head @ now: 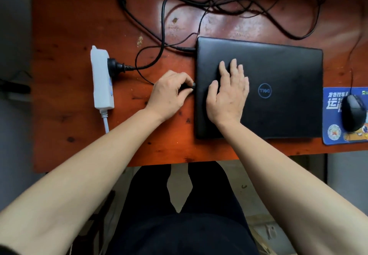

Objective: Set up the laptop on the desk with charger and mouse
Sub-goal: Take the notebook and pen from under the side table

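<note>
The closed matte-black laptop (278,99) lies flat at centre right of the frame on the reddish-brown wooden tabletop (69,36), its round blue "DELL" logo (264,90) facing up (letters turned away from the viewer). The right hand (229,95) rests palm-down on the lid, fingers spread. The left hand (169,93) pinches a small black cable plug (192,86) against the laptop's left edge. At left, a white power strip (101,79) holds a black mains plug (115,66). At the right edge, a black mouse (354,113) sits on a blue printed mouse pad (334,135) with Chinese writing.
</note>
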The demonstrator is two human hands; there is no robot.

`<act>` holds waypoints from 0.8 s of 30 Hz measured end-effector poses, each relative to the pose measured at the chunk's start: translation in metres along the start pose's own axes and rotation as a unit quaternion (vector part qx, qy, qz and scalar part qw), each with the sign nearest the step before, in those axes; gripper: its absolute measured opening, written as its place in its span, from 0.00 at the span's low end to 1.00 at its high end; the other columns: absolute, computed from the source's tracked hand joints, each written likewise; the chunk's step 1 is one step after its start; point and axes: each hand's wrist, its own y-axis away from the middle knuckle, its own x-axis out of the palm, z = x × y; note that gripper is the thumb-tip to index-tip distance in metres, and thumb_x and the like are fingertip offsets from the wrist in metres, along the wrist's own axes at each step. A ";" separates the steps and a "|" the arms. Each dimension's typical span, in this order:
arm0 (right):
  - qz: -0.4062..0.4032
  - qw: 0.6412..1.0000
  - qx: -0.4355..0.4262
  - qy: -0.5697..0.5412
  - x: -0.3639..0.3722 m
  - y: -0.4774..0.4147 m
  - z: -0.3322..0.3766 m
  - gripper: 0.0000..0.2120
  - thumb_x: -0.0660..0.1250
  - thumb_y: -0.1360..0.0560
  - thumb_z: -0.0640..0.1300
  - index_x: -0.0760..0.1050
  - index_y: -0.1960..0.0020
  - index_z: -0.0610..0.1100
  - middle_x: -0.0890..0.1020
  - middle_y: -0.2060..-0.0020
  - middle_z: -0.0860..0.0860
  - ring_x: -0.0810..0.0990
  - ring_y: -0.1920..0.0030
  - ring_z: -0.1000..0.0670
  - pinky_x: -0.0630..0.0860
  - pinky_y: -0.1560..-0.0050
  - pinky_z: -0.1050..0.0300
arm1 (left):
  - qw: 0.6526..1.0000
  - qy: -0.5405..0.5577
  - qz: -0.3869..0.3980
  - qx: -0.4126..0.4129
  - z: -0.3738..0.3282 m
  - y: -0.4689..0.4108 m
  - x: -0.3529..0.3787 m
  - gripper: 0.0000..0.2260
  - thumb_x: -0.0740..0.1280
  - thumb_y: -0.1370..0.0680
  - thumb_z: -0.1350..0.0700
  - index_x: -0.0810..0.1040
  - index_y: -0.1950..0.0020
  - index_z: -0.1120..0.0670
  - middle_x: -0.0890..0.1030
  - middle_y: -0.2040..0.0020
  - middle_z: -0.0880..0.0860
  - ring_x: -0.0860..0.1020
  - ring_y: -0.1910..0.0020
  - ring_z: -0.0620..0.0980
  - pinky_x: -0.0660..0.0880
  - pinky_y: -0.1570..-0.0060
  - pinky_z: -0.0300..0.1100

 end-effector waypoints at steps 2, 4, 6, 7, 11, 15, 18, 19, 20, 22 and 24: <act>0.036 0.999 0.001 -0.011 -0.007 -0.001 0.001 0.25 0.57 0.18 0.47 0.63 0.21 0.47 0.58 0.20 0.45 0.52 0.19 0.44 0.45 0.21 0.46 | 0.999 -0.027 0.037 -0.010 -0.011 -0.001 -0.006 0.07 0.71 0.25 0.60 0.81 0.48 0.56 0.83 0.51 0.52 0.77 0.50 0.56 0.73 0.48 0.48; 0.096 0.995 -0.009 -0.019 -0.022 -0.005 0.000 0.25 0.57 0.17 0.46 0.62 0.21 0.46 0.56 0.19 0.44 0.51 0.19 0.43 0.46 0.21 0.45 | 0.995 -0.068 0.077 -0.007 -0.027 -0.002 -0.020 0.10 0.68 0.23 0.59 0.79 0.42 0.56 0.82 0.46 0.54 0.76 0.46 0.58 0.72 0.45 0.51; 0.164 0.986 -0.020 -0.015 -0.038 -0.014 -0.002 0.25 0.57 0.17 0.47 0.62 0.21 0.44 0.57 0.19 0.43 0.53 0.20 0.41 0.51 0.21 0.44 | 0.991 -0.109 0.083 0.001 -0.039 -0.007 -0.039 0.12 0.67 0.21 0.56 0.78 0.38 0.56 0.81 0.41 0.54 0.76 0.41 0.58 0.72 0.41 0.54; 0.178 0.984 -0.027 -0.013 -0.055 -0.020 -0.003 0.25 0.56 0.16 0.49 0.61 0.21 0.44 0.57 0.20 0.42 0.54 0.20 0.41 0.54 0.22 0.44 | 0.990 -0.123 0.071 0.010 -0.053 -0.013 -0.053 0.12 0.67 0.21 0.56 0.78 0.38 0.56 0.80 0.39 0.54 0.76 0.40 0.58 0.72 0.40 0.54; 0.154 0.985 -0.072 0.039 -0.118 -0.043 -0.006 0.27 0.52 0.16 0.56 0.58 0.20 0.47 0.56 0.19 0.44 0.53 0.20 0.41 0.52 0.22 0.43 | 0.980 -0.193 0.010 0.048 -0.101 -0.046 -0.115 0.13 0.65 0.19 0.55 0.79 0.36 0.57 0.78 0.33 0.56 0.74 0.34 0.57 0.71 0.37 0.54; 0.057 0.983 -0.152 0.082 -0.187 -0.083 0.001 0.29 0.53 0.17 0.60 0.57 0.19 0.50 0.54 0.19 0.45 0.51 0.20 0.42 0.49 0.22 0.42 | 0.953 -0.289 -0.065 0.066 -0.153 -0.075 -0.173 0.18 0.65 0.19 0.51 0.76 0.32 0.57 0.73 0.28 0.58 0.72 0.31 0.58 0.69 0.36 0.55; -0.018 0.975 -0.205 0.081 -0.243 -0.114 0.011 0.31 0.52 0.18 0.62 0.56 0.19 0.51 0.53 0.19 0.44 0.50 0.19 0.42 0.48 0.22 0.41 | 0.924 -0.351 -0.145 0.040 -0.191 -0.078 -0.210 0.22 0.63 0.19 0.47 0.73 0.28 0.57 0.68 0.25 0.61 0.67 0.28 0.61 0.64 0.32 0.59; -0.037 0.970 -0.228 0.074 -0.260 -0.123 0.015 0.32 0.52 0.19 0.63 0.56 0.19 0.51 0.53 0.19 0.44 0.50 0.19 0.42 0.47 0.22 0.41 | 0.916 -0.359 -0.176 0.025 -0.203 -0.075 -0.219 0.23 0.60 0.19 0.46 0.72 0.27 0.56 0.66 0.25 0.62 0.66 0.27 0.62 0.62 0.31 0.60; -0.051 0.964 -0.252 0.068 -0.275 -0.131 0.019 0.32 0.52 0.19 0.64 0.55 0.19 0.51 0.53 0.19 0.44 0.49 0.19 0.42 0.46 0.21 0.42 | 0.907 -0.368 -0.204 0.008 -0.213 -0.072 -0.226 0.25 0.58 0.20 0.44 0.71 0.27 0.56 0.65 0.24 0.62 0.65 0.27 0.63 0.62 0.30 0.61; -0.075 0.949 -0.300 0.055 -0.301 -0.142 0.028 0.34 0.52 0.20 0.65 0.54 0.19 0.52 0.53 0.18 0.44 0.49 0.19 0.42 0.45 0.21 0.42 | 0.888 -0.384 -0.254 -0.026 -0.231 -0.062 -0.236 0.27 0.54 0.20 0.41 0.69 0.26 0.54 0.64 0.24 0.63 0.64 0.27 0.64 0.62 0.31 0.63; -0.090 0.937 -0.335 0.040 -0.321 -0.150 0.036 0.34 0.53 0.20 0.65 0.54 0.19 0.52 0.53 0.19 0.44 0.50 0.19 0.42 0.46 0.21 0.42 | 0.875 -0.384 -0.286 -0.068 -0.245 -0.053 -0.238 0.28 0.53 0.20 0.41 0.68 0.25 0.54 0.63 0.23 0.63 0.64 0.27 0.65 0.62 0.31 0.65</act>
